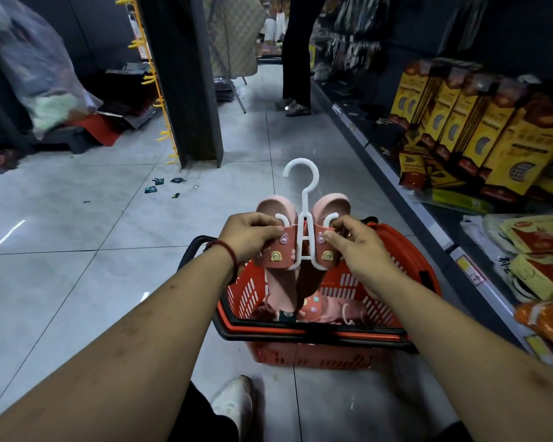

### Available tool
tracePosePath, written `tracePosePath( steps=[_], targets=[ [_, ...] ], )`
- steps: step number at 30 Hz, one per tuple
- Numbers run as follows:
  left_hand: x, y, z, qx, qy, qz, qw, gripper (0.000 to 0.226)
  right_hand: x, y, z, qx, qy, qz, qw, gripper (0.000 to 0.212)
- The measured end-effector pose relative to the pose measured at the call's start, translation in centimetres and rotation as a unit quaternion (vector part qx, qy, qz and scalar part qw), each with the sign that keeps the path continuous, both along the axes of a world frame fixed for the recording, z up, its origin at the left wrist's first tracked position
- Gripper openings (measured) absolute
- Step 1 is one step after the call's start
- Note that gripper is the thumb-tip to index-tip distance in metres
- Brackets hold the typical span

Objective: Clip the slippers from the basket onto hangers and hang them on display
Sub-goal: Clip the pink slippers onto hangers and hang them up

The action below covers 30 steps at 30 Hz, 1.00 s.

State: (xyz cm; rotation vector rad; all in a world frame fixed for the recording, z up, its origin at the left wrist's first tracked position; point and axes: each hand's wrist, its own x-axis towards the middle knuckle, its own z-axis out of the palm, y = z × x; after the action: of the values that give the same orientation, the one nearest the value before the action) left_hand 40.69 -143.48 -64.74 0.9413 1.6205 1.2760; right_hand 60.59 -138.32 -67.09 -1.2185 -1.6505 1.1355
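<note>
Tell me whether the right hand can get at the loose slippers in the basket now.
Probably not yet. The right hand pinches the held pair on the white hanger, and that pair dangles over the loose slippers. Once freed it likely could: the basket is open-topped.

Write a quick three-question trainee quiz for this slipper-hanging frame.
1. True or false: the white hanger already hangs on a display rack.
2. Where does the red basket stand? A) on a shelf B) on the floor tiles, below the hands C) on a chair
3. What do the left hand and right hand each grip?
Key: 1 false, it is held above the basket. 2 B. 3 One pink slipper apiece, either side of the hanger.
</note>
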Motion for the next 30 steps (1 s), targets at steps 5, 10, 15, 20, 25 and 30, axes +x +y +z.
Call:
tracePosePath(
  steps=[5, 10, 15, 20, 25, 30],
  targets=[
    [0.1, -0.2, -0.1, -0.008, -0.017, -0.01, 1.0, 0.023, 0.1, -0.1, -0.1, -0.014, 0.01, -0.002, 1.0, 0.005],
    [0.4, -0.4, -0.3, -0.001, 0.085, -0.029, 0.996, 0.011, 0.0, -0.2, -0.3, -0.005, -0.031, -0.006, 0.999, 0.006],
    [0.7, -0.3, -0.1, 0.031, 0.23, -0.003, 0.973, 0.012, 0.0, -0.2, -0.7, -0.003, -0.055, -0.033, 0.998, 0.008],
    [2.2, -0.1, 0.5, 0.052, 0.293, -0.009, 0.955, 0.009, 0.1, 0.4, -0.7, -0.064, 0.005, -0.093, 0.994, 0.014],
    [3.7, -0.3, 1.1, 0.074, 0.323, -0.007, 0.944, 0.01, 0.8, 0.5, -0.2, -0.082, 0.025, -0.107, 0.991, 0.023],
    [5.0, -0.7, 2.8, 0.122, 0.309, 0.008, 0.943, 0.01, 2.9, -0.6, 1.9, -0.011, 0.004, -0.128, 0.992, 0.017]
  ],
)
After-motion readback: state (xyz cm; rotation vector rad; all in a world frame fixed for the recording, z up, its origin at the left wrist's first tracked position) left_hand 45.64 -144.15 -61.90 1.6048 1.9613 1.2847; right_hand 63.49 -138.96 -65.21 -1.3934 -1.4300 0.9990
